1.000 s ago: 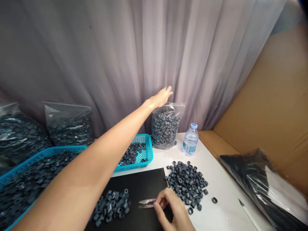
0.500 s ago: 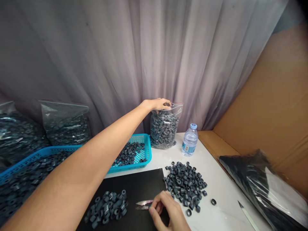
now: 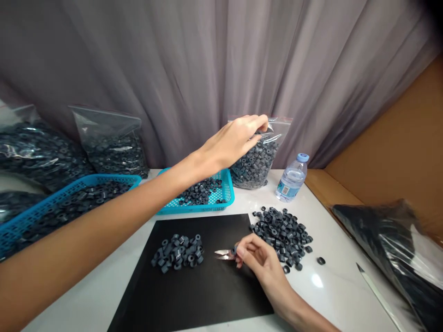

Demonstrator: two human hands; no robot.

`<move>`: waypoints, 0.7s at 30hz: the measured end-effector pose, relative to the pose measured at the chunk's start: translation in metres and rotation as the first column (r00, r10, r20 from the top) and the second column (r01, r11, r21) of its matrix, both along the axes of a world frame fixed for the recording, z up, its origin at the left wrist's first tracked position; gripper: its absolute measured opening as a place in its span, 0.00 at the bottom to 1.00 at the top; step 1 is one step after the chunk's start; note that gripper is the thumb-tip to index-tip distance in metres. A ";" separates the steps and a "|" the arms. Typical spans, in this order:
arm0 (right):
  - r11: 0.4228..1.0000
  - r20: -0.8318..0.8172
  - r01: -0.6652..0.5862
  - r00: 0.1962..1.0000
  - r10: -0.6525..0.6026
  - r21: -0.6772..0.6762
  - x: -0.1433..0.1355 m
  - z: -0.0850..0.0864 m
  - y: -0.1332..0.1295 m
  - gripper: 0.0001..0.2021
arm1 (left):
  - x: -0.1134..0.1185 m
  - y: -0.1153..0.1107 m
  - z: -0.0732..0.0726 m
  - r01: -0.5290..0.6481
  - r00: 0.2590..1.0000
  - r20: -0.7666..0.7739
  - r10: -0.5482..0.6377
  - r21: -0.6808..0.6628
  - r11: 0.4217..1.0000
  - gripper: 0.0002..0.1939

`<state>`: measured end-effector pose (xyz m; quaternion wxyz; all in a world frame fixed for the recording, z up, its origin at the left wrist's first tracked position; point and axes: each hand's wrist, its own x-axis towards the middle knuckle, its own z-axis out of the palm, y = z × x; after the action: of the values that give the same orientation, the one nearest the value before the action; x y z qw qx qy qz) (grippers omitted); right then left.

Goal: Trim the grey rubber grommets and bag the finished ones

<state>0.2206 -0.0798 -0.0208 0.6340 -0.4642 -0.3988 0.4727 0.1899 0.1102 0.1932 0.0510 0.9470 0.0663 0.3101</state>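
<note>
My left hand (image 3: 238,136) reaches across to the front of an upright clear zip bag (image 3: 254,166) filled with dark grey rings; its thumb and fingers are apart with nothing seen between them. Small pointed snips (image 3: 224,254) are in my right hand (image 3: 258,258), blades pointing left above the black mat (image 3: 194,295). A small dark ring (image 3: 234,250) shows at the right fingertips. One pile of rings (image 3: 178,252) lies on the mat, and a larger pile (image 3: 282,235) is on the white table (image 3: 332,295) beside my right hand.
Two blue baskets (image 3: 216,208) (image 3: 51,200) hold rings. More filled bags (image 3: 114,147) (image 3: 41,152) stand at the back left. A water bottle (image 3: 292,179), a craft knife (image 3: 379,297) and a black plastic bag (image 3: 384,244) are on the right, near cardboard (image 3: 391,138).
My left hand has come from the bag's top edge to in front of the bag, its thumb and fingers apart. The camera view has shifted, and more of my right hand and the mat shows.
</note>
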 end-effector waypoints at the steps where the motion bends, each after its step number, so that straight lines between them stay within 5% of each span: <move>1: 1.000 0.003 0.004 1.000 -0.004 0.000 0.001 0.001 -0.001 0.15 | -0.015 -0.010 -0.011 0.032 0.999 0.030 -0.031 -0.025 0.999 0.09; 4: 1.000 0.009 0.014 1.000 -0.014 -0.001 0.002 0.004 -0.004 0.14 | -0.061 -0.040 -0.049 -0.038 0.993 0.102 0.062 -0.227 0.973 0.03; 7: 1.000 0.001 -0.001 1.000 0.001 -0.010 0.001 0.007 -0.007 0.13 | -0.104 -0.068 -0.094 -0.153 0.985 -0.007 0.172 -0.496 0.855 0.05; 9: 0.999 -0.026 -0.028 0.999 0.028 -0.019 -0.001 0.008 -0.009 0.14 | -0.124 -0.086 -0.123 -0.177 0.984 -0.107 0.141 -0.616 0.767 0.14; 12: 0.995 -0.080 -0.088 0.993 0.084 -0.040 -0.005 0.007 -0.012 0.14 | -0.142 -0.109 -0.153 -0.130 0.987 -0.156 0.034 -0.665 0.736 0.19; 17: 0.984 -0.072 -0.165 0.984 0.161 -0.059 -0.006 0.007 -0.015 0.12 | -0.152 -0.124 -0.170 -0.055 0.998 -0.017 0.055 -0.572 0.819 0.17; 19: 0.991 0.116 -0.116 0.986 0.123 -0.059 0.000 0.006 -0.015 0.12 | -0.155 -0.124 -0.171 -0.049 0.998 0.011 0.063 -0.517 0.854 0.19; 21: 1.000 0.445 -0.017 0.896 0.009 0.015 0.008 0.006 -0.015 0.11 | -0.158 -0.124 -0.173 -0.042 0.997 0.032 0.064 -0.470 0.882 0.21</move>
<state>0.2287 -0.0950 -0.0151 0.5273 -0.5512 -0.5407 0.3546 0.0319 -0.0135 0.0207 0.2714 0.8969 0.1638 0.3084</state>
